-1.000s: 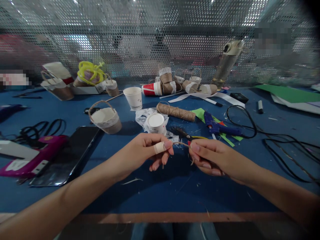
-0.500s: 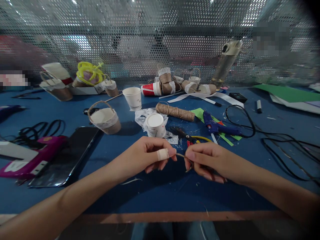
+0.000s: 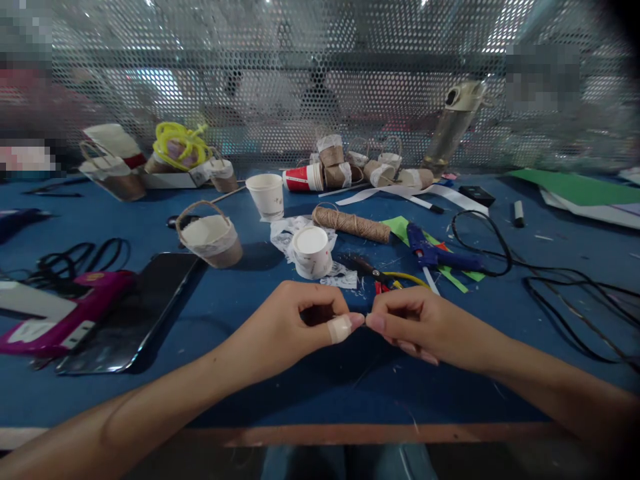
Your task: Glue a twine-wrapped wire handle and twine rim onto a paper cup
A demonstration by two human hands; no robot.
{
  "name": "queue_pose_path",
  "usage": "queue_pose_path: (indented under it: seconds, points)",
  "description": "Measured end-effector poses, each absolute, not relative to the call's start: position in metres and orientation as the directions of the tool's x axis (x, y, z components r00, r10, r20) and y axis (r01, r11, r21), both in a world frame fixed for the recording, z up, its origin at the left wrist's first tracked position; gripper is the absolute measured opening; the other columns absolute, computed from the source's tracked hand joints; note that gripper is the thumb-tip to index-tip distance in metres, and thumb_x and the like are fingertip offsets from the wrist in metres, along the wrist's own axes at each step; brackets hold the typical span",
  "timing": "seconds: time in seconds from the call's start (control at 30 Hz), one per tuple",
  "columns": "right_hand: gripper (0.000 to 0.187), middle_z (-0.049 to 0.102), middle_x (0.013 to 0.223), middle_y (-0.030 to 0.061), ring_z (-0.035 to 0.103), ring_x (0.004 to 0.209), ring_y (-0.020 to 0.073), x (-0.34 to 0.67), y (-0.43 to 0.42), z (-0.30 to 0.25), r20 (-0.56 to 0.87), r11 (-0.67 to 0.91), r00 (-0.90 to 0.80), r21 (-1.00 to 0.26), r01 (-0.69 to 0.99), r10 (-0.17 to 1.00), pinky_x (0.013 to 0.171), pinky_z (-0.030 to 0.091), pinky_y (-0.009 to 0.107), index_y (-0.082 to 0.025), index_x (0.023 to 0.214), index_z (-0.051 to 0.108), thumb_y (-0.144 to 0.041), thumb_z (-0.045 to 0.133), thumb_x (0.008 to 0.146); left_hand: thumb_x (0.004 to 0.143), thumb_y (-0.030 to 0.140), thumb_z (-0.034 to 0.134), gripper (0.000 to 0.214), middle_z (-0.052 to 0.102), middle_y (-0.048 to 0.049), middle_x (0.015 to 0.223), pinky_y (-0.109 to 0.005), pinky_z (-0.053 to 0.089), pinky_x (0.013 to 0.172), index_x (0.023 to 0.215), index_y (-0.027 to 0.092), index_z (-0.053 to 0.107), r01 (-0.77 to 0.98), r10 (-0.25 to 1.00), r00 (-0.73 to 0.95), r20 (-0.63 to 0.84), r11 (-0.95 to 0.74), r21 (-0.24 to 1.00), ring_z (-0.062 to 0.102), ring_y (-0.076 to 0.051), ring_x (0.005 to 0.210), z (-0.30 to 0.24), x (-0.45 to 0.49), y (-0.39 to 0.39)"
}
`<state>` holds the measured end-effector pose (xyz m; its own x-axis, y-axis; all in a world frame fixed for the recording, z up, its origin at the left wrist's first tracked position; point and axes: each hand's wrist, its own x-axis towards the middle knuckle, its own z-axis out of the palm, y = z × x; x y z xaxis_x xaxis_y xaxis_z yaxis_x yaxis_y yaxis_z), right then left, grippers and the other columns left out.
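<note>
My left hand [image 3: 313, 317], with a pale bandage around its thumb, is closed in a pinch. Facing it, my right hand [image 3: 413, 320] pinches thumb against forefinger. Their fingertips nearly meet over the front of the blue table, on a short piece of brown twine that the fingers now almost fully hide. Just beyond them stands an upside-down white paper cup [image 3: 313, 253] on white lace [image 3: 283, 235]. Scissors with yellow and red handles [image 3: 395, 279] lie behind my right hand. A roll of twine [image 3: 353, 223] rests farther back.
Left are a small basket with a twine handle [image 3: 213, 243], a phone [image 3: 135, 313] and a purple tool [image 3: 85, 313]. A blue glue gun [image 3: 440, 255] and its black cord [image 3: 575, 280] lie right. An upright paper cup [image 3: 266, 195] and several small baskets stand behind, before a perforated metal screen [image 3: 280, 87].
My hands have come closer together, fingertips nearly touching. The twine that showed between them and hung below my right fingers is now mostly hidden. My left hand has shifted right.
</note>
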<state>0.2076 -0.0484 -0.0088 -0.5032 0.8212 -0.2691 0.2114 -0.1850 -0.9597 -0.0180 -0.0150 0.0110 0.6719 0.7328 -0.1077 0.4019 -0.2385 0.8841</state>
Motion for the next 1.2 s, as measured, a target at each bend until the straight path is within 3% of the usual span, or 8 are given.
queue_pose_path:
  seconds: [0.2,0.37,0.63,0.87,0.97,1.1,1.17,1.2]
  points:
    - [0.035,0.042,0.047,-0.0105,0.034,0.033,0.0008,0.207,-0.050,-0.007,-0.269,-0.233,-0.505,-0.963,0.134,0.820,0.031,0.028,0.010,-0.017,0.068,0.054,-0.041,0.062,0.093,0.090,0.041,0.064,0.030,0.052,0.0052,0.064,-0.019,0.031,0.054,0.074,0.016,0.066,0.348,0.753,0.653,-0.082,-0.202,0.915,0.041,-0.008,0.059,0.009,-0.018,-0.012]
    - [0.041,0.037,0.040,-0.0120,0.028,0.029,0.0011,0.209,-0.047,-0.008,-0.230,-0.223,-0.458,-0.972,0.069,0.859,0.029,0.023,0.010,-0.018,0.068,0.053,-0.050,0.057,0.093,0.094,0.040,0.059,0.026,0.062,0.0033,0.069,-0.019,0.034,0.049,0.088,0.018,0.071,0.294,0.705,0.687,-0.176,-0.048,0.955,0.044,-0.007,0.051,0.012,-0.021,-0.006]
    - [0.033,0.038,0.041,-0.0114,0.029,0.032,0.0018,0.213,-0.049,-0.007,-0.196,-0.210,-0.528,-0.977,0.034,0.826,0.031,0.025,0.010,-0.017,0.072,0.059,-0.041,0.059,0.095,0.096,0.030,0.056,0.028,0.071,0.0005,0.074,-0.018,0.043,0.060,0.075,0.017,0.070,0.330,0.632,0.753,-0.182,-0.124,0.936,0.053,-0.010,0.064,0.013,-0.021,-0.002]
    - [0.031,0.038,0.043,-0.0114,0.028,0.033,0.0023,0.214,-0.049,-0.011,-0.179,-0.188,-0.541,-0.981,0.040,0.822,0.032,0.023,0.012,-0.018,0.075,0.058,-0.042,0.058,0.096,0.095,0.031,0.057,0.036,0.063,0.0031,0.061,-0.019,0.040,0.057,0.064,0.015,0.062,0.351,0.649,0.745,-0.154,-0.186,0.918,0.051,-0.009,0.055,0.015,-0.023,-0.008]
    - [0.034,0.037,0.043,-0.0109,0.028,0.034,0.0026,0.214,-0.050,-0.011,-0.117,-0.107,-0.506,-0.993,0.048,0.855,0.033,0.022,0.014,-0.017,0.075,0.060,-0.044,0.057,0.095,0.097,0.032,0.055,0.036,0.065,0.0013,0.065,-0.022,0.043,0.061,0.067,0.016,0.065,0.342,0.685,0.728,0.022,-0.391,0.855,0.057,-0.011,0.062,0.019,-0.024,-0.009]
    - [0.034,0.039,0.046,-0.0098,0.032,0.036,0.0033,0.216,-0.052,-0.004,0.033,0.086,-0.385,-0.989,0.124,0.923,0.036,0.024,0.016,-0.018,0.076,0.061,-0.045,0.056,0.097,0.096,0.029,0.057,0.013,0.070,-0.0045,0.106,-0.033,0.048,0.091,0.100,0.021,0.067,0.328,0.691,0.571,0.443,-0.687,0.649,0.063,-0.020,0.102,0.019,-0.029,0.001]
    - [0.030,0.048,0.049,-0.0079,0.038,0.038,0.0039,0.218,-0.051,0.000,0.148,0.237,-0.321,-0.936,0.259,0.935,0.039,0.029,0.018,-0.019,0.079,0.063,-0.040,0.055,0.098,0.088,0.030,0.069,0.028,0.063,-0.0065,0.126,-0.043,0.037,0.109,0.115,0.023,0.062,0.476,0.657,0.482,0.580,-0.752,0.457,0.054,-0.025,0.122,0.014,-0.031,0.010]
    - [0.027,0.054,0.054,-0.0063,0.043,0.041,0.0044,0.219,-0.050,0.001,0.221,0.326,-0.309,-0.880,0.346,0.925,0.043,0.032,0.018,-0.019,0.080,0.064,-0.037,0.055,0.098,0.087,0.030,0.070,0.040,0.057,-0.0081,0.135,-0.047,0.032,0.113,0.125,0.024,0.057,0.537,0.661,0.477,0.579,-0.741,0.404,0.047,-0.027,0.130,0.010,-0.032,0.014]
